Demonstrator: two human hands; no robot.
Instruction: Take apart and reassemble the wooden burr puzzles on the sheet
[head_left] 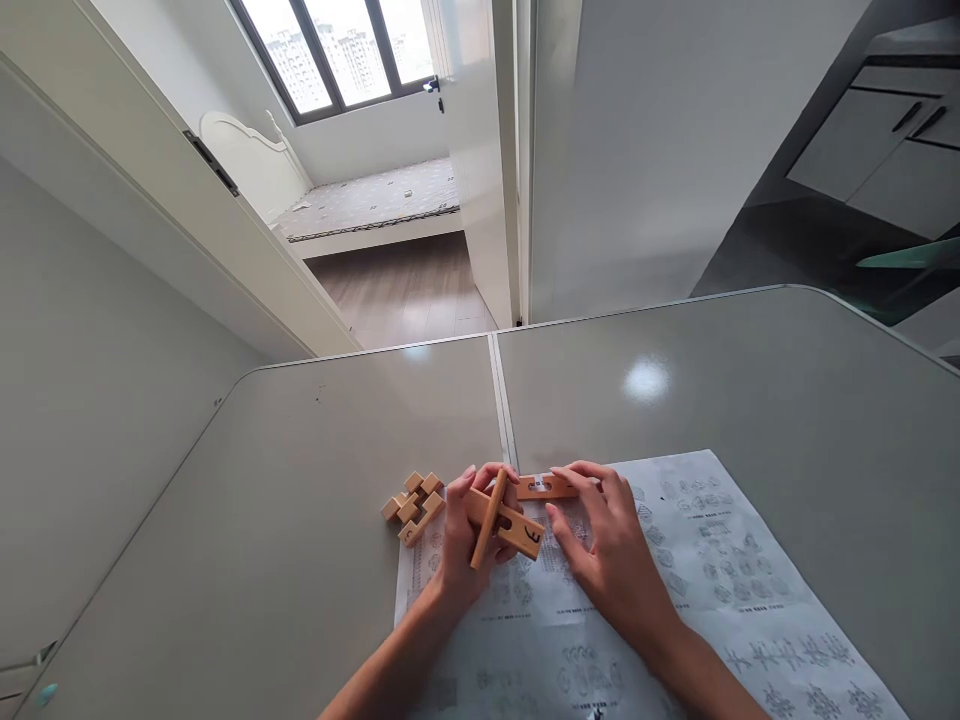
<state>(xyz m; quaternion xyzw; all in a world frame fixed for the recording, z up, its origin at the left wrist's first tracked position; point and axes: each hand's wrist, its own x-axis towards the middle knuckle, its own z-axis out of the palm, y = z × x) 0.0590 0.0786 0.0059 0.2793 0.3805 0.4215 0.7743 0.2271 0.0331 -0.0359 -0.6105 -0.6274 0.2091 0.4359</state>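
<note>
My left hand (457,550) is closed around crossed wooden puzzle pieces (523,536), held above the paper. One is a notched bar with a black mark near its end; a thin stick slants across it. My right hand (615,560) has its thumb and fingers apart. Its fingertips reach over the right end of another slotted wooden piece (534,488) that lies flat behind; whether they touch it I cannot tell. Left of my left hand sits a cluster of small notched wooden pieces (412,508), one with a black mark.
Under my hands a large printed sheet (720,560) with puzzle diagrams covers the table's near side. The grey table (300,520) has a pale seam (501,400) across it. Beyond its far edge are an open door (476,150), a bed (382,200) and a wall (637,150).
</note>
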